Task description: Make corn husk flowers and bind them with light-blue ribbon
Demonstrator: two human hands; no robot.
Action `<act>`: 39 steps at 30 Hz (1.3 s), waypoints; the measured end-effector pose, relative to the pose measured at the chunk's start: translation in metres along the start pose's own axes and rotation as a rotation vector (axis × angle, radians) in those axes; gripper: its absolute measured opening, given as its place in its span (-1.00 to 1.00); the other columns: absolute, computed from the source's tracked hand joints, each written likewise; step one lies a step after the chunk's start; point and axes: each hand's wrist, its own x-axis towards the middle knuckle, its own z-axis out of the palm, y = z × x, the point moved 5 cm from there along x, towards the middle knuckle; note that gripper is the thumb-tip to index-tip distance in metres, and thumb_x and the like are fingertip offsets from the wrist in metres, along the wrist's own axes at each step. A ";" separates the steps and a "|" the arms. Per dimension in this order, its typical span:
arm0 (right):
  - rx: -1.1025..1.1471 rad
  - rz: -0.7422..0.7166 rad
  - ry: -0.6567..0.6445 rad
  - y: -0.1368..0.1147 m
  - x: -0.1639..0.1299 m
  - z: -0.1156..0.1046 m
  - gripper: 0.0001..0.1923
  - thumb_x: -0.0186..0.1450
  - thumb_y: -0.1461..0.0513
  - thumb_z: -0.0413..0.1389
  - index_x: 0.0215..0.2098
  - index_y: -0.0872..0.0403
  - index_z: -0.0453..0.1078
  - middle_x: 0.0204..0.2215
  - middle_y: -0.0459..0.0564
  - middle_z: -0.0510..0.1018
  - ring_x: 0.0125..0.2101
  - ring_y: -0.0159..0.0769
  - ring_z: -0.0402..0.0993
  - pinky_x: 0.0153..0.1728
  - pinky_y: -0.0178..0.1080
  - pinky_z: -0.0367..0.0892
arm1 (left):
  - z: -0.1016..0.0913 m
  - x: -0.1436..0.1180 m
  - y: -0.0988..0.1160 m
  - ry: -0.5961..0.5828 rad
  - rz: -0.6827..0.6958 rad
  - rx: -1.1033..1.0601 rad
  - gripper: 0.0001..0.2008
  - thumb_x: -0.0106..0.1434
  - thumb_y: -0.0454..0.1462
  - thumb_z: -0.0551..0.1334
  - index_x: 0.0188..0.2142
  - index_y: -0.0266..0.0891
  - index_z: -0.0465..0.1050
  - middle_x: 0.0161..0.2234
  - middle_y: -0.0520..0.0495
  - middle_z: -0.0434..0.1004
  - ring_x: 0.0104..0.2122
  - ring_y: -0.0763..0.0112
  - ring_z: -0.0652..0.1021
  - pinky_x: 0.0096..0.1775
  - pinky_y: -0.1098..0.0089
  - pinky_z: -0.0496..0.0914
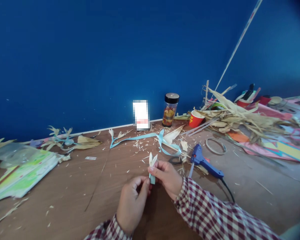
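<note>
My right hand (166, 176) pinches a small piece of pale corn husk (153, 159) with two pointed tips standing up like petals. A light-blue strip (152, 179) hangs below the pinch, apparently around the husk's base. My left hand (133, 203) is closed, thumb against fingers, at the left edge of that strip; its fingertips partly hide what they grip. Beyond the hands, a light-blue ribbon (132, 137) with husk tips at its left end stretches over the table. A blue glue gun (206, 162) lies right of my right hand, its cord running toward my sleeve.
A jar with a black lid (170, 111) and a red paper cup (196, 119) stand near the blue wall. Dry corn husks (230, 115) pile up at right by a tape ring (216, 146). Husk scraps litter the brown table (90, 186); a painted green-and-white sheet (27, 176) lies left.
</note>
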 end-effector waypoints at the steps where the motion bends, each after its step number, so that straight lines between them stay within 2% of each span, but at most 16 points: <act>1: -0.004 -0.002 0.003 0.000 0.000 0.000 -0.69 -0.04 0.13 0.26 -0.59 0.15 0.27 -0.71 -0.20 0.33 -0.68 -0.55 0.18 -0.63 -0.41 0.06 | 0.000 0.000 0.000 -0.004 0.004 0.017 -0.78 0.12 -0.17 0.15 -0.44 -0.25 0.51 -0.59 -0.02 0.47 -0.55 0.42 0.44 -0.47 0.48 0.31; 5: 0.001 0.009 -0.006 0.001 0.000 0.000 -0.68 -0.03 0.11 0.25 -0.58 0.15 0.26 -0.72 -0.20 0.35 -0.68 -0.52 0.22 -0.61 -0.40 0.09 | 0.002 0.003 -0.006 -0.073 -0.100 -0.077 -0.70 0.15 -0.12 0.10 -0.37 -0.27 0.50 -0.52 -0.05 0.50 -0.53 0.40 0.46 -0.48 0.44 0.35; 8: -0.026 -0.014 0.000 0.001 0.000 -0.001 -0.69 -0.04 0.12 0.26 -0.57 0.16 0.27 -0.69 -0.18 0.37 -0.66 -0.52 0.23 -0.59 -0.39 0.11 | -0.001 0.005 -0.008 -0.036 -0.087 -0.119 -0.72 0.12 -0.13 0.14 -0.30 -0.26 0.48 -0.46 -0.05 0.52 -0.47 0.38 0.48 -0.41 0.43 0.37; 11: -0.104 -0.050 -0.011 0.000 -0.001 0.000 -0.71 -0.05 0.15 0.27 -0.57 0.17 0.30 -0.66 -0.17 0.39 -0.64 -0.51 0.24 -0.58 -0.39 0.13 | -0.002 0.007 -0.009 -0.035 -0.084 -0.111 -0.76 0.06 -0.15 0.21 -0.36 -0.27 0.49 -0.48 -0.05 0.52 -0.47 0.39 0.47 -0.41 0.46 0.35; 15: -0.189 -0.051 -0.048 -0.001 -0.001 0.001 -0.72 -0.04 0.13 0.26 -0.56 0.17 0.34 -0.63 -0.14 0.43 -0.60 -0.48 0.28 -0.56 -0.38 0.15 | -0.001 0.004 -0.010 -0.059 -0.137 -0.107 -0.78 0.06 -0.16 0.20 -0.45 -0.28 0.49 -0.52 -0.05 0.52 -0.48 0.40 0.46 -0.41 0.47 0.33; 21: -0.160 -0.052 -0.043 0.000 -0.001 0.002 -0.72 -0.04 0.14 0.25 -0.56 0.17 0.32 -0.64 -0.16 0.41 -0.61 -0.50 0.27 -0.53 -0.38 0.16 | -0.001 0.006 -0.005 -0.046 -0.109 -0.065 -0.78 0.07 -0.16 0.19 -0.52 -0.28 0.46 -0.60 0.01 0.45 -0.55 0.46 0.41 -0.47 0.51 0.27; 25: -0.167 -0.050 -0.045 0.000 -0.001 0.001 -0.70 -0.04 0.11 0.25 -0.56 0.17 0.32 -0.66 -0.18 0.36 -0.64 -0.53 0.19 -0.59 -0.41 0.09 | -0.003 0.010 -0.009 -0.091 -0.167 -0.157 -0.77 0.00 -0.14 0.25 -0.43 -0.27 0.49 -0.53 -0.02 0.49 -0.53 0.44 0.42 -0.45 0.48 0.29; 29: -0.253 -0.063 -0.053 0.000 0.000 0.000 -0.70 -0.03 0.09 0.25 -0.57 0.17 0.34 -0.69 -0.21 0.31 -0.67 -0.56 0.13 -0.63 -0.42 0.03 | -0.012 0.011 -0.007 -0.023 -0.134 -0.067 -0.74 -0.04 -0.12 0.27 -0.44 -0.28 0.49 -0.61 0.03 0.43 -0.61 0.50 0.34 -0.55 0.51 0.22; 32: -0.295 -0.058 -0.094 -0.001 -0.001 0.003 -0.71 0.02 0.08 0.21 -0.54 0.17 0.39 -0.65 -0.17 0.36 -0.66 -0.57 0.14 -0.64 -0.43 0.04 | -0.014 0.012 -0.007 -0.021 -0.121 -0.021 -0.73 -0.02 -0.10 0.25 -0.47 -0.29 0.49 -0.66 0.06 0.37 -0.64 0.53 0.29 -0.57 0.52 0.17; 35: -0.335 -0.066 -0.105 -0.010 -0.004 0.006 -0.68 0.13 0.05 0.08 -0.44 0.17 0.42 -0.56 -0.09 0.41 -0.63 -0.54 0.20 -0.64 -0.44 0.12 | -0.015 0.014 -0.009 -0.032 -0.108 -0.037 -0.71 0.02 -0.10 0.22 -0.40 -0.30 0.49 -0.65 0.07 0.36 -0.64 0.54 0.28 -0.57 0.52 0.16; 37: -0.374 -0.112 -0.074 -0.026 -0.007 0.003 -0.66 0.19 0.04 0.00 -0.32 0.14 0.41 -0.44 -0.05 0.43 -0.58 -0.49 0.27 -0.65 -0.43 0.19 | -0.018 0.015 -0.010 -0.010 -0.098 -0.061 -0.70 0.03 -0.11 0.22 -0.37 -0.31 0.48 -0.64 0.07 0.36 -0.64 0.54 0.27 -0.57 0.51 0.15; 39: -0.507 -0.201 -0.050 -0.048 -0.013 -0.003 -0.67 0.23 0.06 -0.04 -0.22 0.11 0.36 -0.36 -0.03 0.43 -0.52 -0.44 0.33 -0.63 -0.40 0.25 | -0.024 0.016 -0.009 0.043 -0.086 -0.097 -0.70 0.03 -0.11 0.22 -0.37 -0.32 0.47 -0.65 0.07 0.35 -0.64 0.55 0.27 -0.57 0.51 0.15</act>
